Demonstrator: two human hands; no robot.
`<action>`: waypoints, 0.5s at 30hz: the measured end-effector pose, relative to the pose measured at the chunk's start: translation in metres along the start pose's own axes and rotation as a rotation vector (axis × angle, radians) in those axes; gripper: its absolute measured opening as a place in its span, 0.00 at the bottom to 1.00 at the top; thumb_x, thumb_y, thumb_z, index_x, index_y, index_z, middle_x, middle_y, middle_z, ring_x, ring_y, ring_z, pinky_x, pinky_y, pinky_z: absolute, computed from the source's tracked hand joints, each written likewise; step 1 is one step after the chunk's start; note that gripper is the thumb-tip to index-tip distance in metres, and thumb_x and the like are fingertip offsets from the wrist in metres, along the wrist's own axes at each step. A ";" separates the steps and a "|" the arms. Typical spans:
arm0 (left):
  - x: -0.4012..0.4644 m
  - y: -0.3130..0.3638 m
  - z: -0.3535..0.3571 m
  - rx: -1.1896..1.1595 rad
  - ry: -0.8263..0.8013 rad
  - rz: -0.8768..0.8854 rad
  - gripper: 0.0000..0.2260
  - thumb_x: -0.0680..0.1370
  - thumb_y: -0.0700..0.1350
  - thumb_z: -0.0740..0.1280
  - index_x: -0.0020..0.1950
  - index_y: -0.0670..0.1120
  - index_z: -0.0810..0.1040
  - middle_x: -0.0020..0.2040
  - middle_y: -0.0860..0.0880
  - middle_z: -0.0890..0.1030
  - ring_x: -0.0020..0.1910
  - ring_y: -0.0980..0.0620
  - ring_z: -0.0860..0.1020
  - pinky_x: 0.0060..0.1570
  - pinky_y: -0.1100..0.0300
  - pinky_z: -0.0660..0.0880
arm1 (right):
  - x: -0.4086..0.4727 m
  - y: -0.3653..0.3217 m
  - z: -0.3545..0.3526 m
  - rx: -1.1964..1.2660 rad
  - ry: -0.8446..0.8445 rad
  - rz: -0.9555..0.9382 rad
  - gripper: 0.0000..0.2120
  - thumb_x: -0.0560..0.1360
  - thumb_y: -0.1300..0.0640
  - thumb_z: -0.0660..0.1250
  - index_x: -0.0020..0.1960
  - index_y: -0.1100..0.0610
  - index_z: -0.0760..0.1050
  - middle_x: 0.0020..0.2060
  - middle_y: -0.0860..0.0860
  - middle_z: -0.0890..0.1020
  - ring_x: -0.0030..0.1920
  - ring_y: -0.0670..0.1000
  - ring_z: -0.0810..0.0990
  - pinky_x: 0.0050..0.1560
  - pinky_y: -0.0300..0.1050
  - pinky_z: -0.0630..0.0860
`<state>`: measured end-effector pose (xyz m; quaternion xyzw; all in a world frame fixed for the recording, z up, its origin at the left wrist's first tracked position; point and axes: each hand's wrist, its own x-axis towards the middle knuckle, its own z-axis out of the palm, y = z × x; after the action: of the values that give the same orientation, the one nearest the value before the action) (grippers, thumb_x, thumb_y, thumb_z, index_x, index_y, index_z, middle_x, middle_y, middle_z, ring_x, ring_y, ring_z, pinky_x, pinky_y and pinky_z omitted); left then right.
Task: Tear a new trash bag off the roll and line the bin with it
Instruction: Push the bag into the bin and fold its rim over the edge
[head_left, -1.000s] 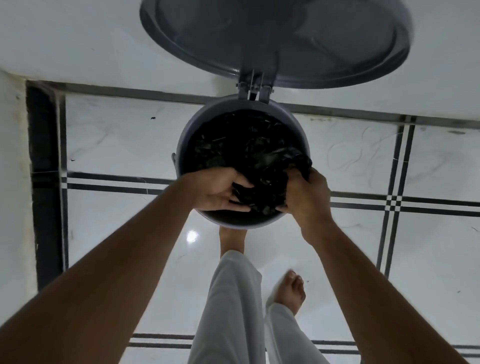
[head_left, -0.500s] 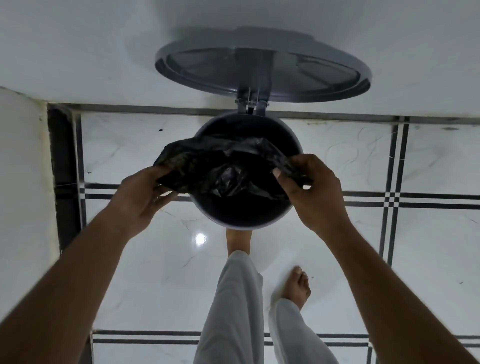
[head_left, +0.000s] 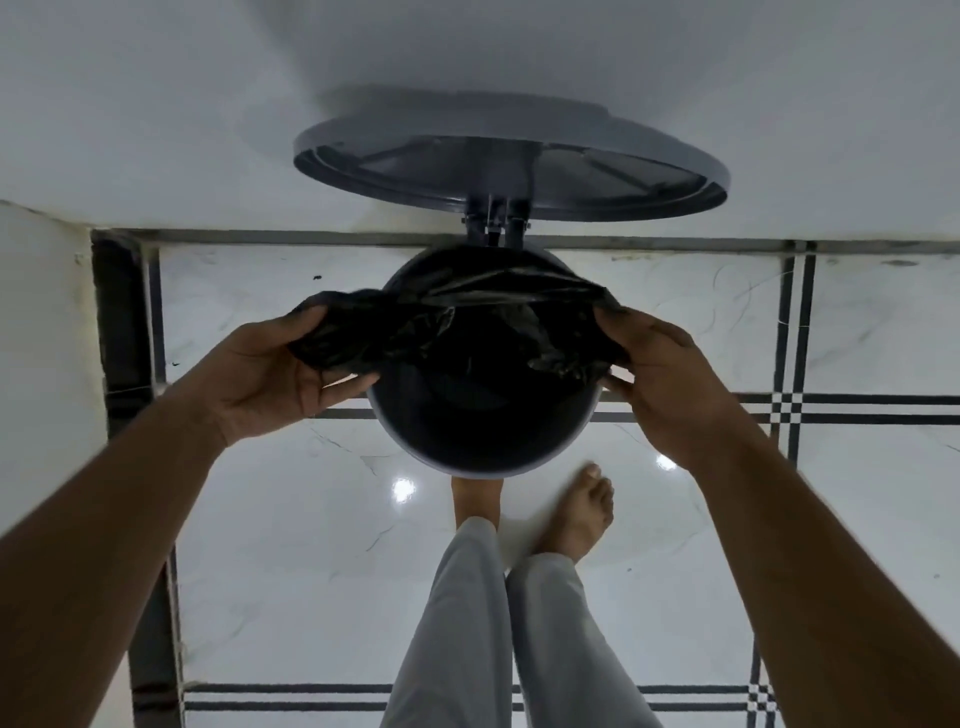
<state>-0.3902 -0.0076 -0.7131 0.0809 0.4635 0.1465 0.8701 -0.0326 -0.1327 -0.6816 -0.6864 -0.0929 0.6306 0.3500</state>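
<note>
Trash bag (head_left: 457, 322) between both hands' grips

Black trash bag (head_left: 447, 327), grey bin (head_left: 483, 457) w/ grey lid (head_left: 511, 166), white marble floor (head_left: 857, 322) w/ black stripes

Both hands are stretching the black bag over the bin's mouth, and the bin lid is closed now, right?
Not quite. The lid stands open, tipped back against the wall behind the bin, as the head view shows. The rest holds: the left hand and right hand grip the black bag and stretch it over the mouth.

Glossy marble floor (head_left: 291, 587) (dark-striped), white wall (head_left: 156, 104)
</note>
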 end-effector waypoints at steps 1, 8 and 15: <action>-0.001 -0.003 0.000 -0.003 -0.005 0.008 0.19 0.74 0.47 0.79 0.64 0.45 0.84 0.68 0.44 0.85 0.67 0.42 0.84 0.64 0.42 0.82 | -0.002 0.003 -0.004 -0.025 -0.009 -0.011 0.10 0.86 0.54 0.69 0.55 0.57 0.87 0.49 0.52 0.87 0.53 0.51 0.85 0.60 0.52 0.78; -0.008 -0.024 0.004 -0.093 0.311 0.046 0.17 0.83 0.43 0.63 0.64 0.39 0.85 0.57 0.45 0.88 0.53 0.45 0.88 0.56 0.54 0.85 | -0.023 0.004 -0.031 0.062 -0.516 0.351 0.22 0.81 0.52 0.73 0.71 0.63 0.83 0.65 0.62 0.87 0.63 0.61 0.87 0.64 0.58 0.86; 0.001 -0.027 0.005 0.057 0.375 -0.038 0.15 0.79 0.43 0.63 0.60 0.39 0.86 0.59 0.41 0.86 0.55 0.40 0.86 0.58 0.45 0.83 | -0.001 0.018 -0.008 -0.037 0.220 0.110 0.10 0.83 0.48 0.74 0.52 0.56 0.87 0.43 0.49 0.87 0.48 0.52 0.84 0.44 0.44 0.80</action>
<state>-0.3802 -0.0328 -0.7184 0.0680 0.6229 0.1291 0.7686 -0.0306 -0.1496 -0.6925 -0.7618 -0.0278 0.5680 0.3102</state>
